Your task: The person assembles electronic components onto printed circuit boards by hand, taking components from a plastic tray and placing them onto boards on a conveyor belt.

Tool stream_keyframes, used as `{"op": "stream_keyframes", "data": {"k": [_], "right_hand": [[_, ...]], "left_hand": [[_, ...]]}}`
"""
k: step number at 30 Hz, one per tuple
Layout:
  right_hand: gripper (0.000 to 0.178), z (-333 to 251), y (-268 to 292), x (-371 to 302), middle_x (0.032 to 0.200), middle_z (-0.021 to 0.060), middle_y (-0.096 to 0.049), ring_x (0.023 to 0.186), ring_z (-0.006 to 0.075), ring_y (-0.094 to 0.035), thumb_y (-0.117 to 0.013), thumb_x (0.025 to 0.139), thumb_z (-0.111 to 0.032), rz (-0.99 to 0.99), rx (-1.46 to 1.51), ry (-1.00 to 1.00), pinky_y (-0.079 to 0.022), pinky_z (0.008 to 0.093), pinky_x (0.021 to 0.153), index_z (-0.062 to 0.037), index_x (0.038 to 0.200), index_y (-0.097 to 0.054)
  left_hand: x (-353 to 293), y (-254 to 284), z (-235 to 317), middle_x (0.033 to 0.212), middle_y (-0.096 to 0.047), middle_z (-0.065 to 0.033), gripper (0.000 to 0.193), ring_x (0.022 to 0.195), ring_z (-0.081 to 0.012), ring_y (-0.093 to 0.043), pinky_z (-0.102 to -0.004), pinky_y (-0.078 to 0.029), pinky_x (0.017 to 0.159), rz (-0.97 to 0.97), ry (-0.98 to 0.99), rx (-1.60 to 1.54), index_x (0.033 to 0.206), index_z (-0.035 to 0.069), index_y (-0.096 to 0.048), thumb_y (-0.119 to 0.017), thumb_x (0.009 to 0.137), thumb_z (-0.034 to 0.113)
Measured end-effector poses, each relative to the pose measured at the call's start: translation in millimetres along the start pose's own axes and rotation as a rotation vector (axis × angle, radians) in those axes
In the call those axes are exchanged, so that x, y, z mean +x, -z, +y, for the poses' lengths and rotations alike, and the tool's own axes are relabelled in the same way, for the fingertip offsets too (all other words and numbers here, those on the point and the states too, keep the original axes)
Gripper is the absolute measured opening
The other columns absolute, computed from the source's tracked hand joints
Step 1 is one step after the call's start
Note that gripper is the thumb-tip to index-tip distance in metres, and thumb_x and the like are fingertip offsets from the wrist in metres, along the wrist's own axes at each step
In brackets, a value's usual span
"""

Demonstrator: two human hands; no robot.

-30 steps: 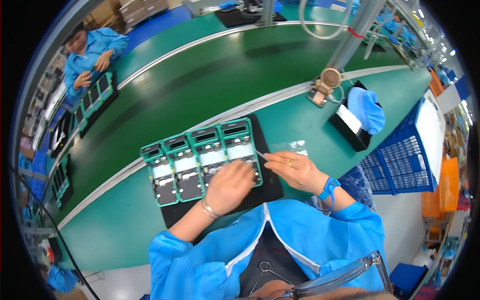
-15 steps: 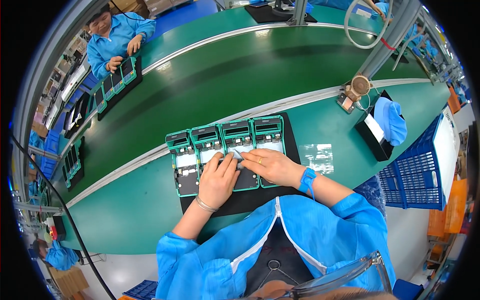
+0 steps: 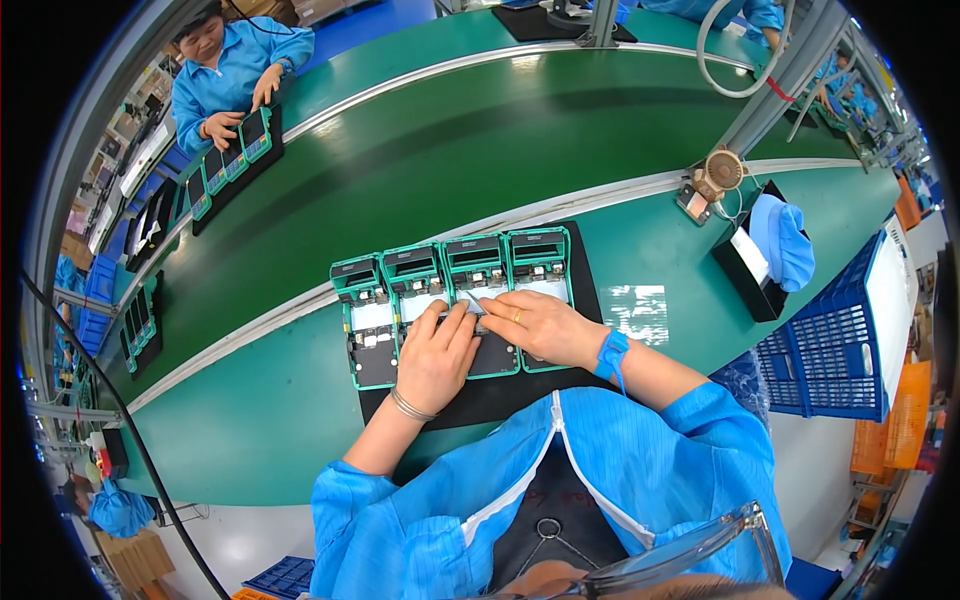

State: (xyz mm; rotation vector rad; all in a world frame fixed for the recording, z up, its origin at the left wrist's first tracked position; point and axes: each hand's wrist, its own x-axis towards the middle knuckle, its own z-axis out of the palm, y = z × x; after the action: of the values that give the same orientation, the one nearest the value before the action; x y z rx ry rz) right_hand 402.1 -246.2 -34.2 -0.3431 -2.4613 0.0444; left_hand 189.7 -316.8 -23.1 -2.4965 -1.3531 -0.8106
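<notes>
Green bench (image 3: pixel 250 430); pale sliver (image 3: pixel 475 304) at right hand (image 3: pixel 540 328) indistinct; green-framed device (image 3: pixel 492 357) partly hidden.

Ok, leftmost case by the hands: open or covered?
The leftmost case is open: its white panel and black panel lie exposed to view.

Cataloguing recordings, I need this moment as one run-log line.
left hand: at third green-framed unit from left | right hand: pinching thin pale piece, kind unclear, over same unit | row of four on black mat
</notes>
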Motion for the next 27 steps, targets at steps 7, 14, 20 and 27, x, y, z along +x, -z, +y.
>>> {"op": "stream_keyframes", "data": {"k": [7, 14, 20, 27], "right_hand": [[0.034, -0.5, 2.7, 1.4, 0.119, 0.0183, -0.065, 0.108, 0.0304, -0.062, -0.064, 0.078, -0.009, 0.012, 0.004, 0.017, -0.053, 0.0373, 0.091, 0.0022, 0.11, -0.063], [0.032, -2.3, 2.9, 1.9, 0.122, 0.0163, -0.065, 0.107, 0.0285, -0.065, -0.066, 0.079, -0.008, 0.02, -0.018, 0.002, -0.056, 0.0366, 0.088, -0.0011, 0.11, -0.066], [0.032, -1.9, 3.3, 2.8, 0.122, 0.0161, -0.065, 0.107, 0.0284, -0.065, -0.066, 0.079, -0.008, 0.014, -0.006, 0.003, -0.056, 0.0367, 0.088, -0.0009, 0.11, -0.065], [0.034, -3.4, 6.2, 2.1, 0.121, 0.0158, -0.065, 0.107, 0.0288, -0.064, -0.065, 0.077, -0.007, 0.007, -0.035, 0.014, -0.056, 0.037, 0.089, -0.0012, 0.11, -0.065]], "left_hand": [[2.2, 2.9, 1.5, 0.121, -0.062, -0.0117, 0.036, 0.109, -0.0328, -0.057, -0.0408, -0.049, 0.088, -0.029, 0.02, -0.002, 0.112, 0.0, -0.064, -0.072, 0.078, 0.008], [1.8, 3.6, 1.7, 0.123, -0.062, -0.0121, 0.035, 0.11, -0.0333, -0.057, -0.041, -0.049, 0.09, -0.03, 0.027, -0.001, 0.111, 0.0, -0.063, -0.072, 0.078, 0.008], [3.5, 7.6, 2.8, 0.131, -0.058, -0.0123, 0.037, 0.117, -0.0351, -0.054, -0.0438, -0.046, 0.095, -0.084, 0.055, 0.028, 0.114, 0.003, -0.062, -0.072, 0.079, 0.011], [5.7, 7.5, 6.2, 0.134, -0.057, -0.01, 0.036, 0.118, -0.0354, -0.053, -0.0452, -0.046, 0.094, -0.145, 0.052, 0.146, 0.115, 0.008, -0.062, -0.072, 0.081, 0.016]]}}
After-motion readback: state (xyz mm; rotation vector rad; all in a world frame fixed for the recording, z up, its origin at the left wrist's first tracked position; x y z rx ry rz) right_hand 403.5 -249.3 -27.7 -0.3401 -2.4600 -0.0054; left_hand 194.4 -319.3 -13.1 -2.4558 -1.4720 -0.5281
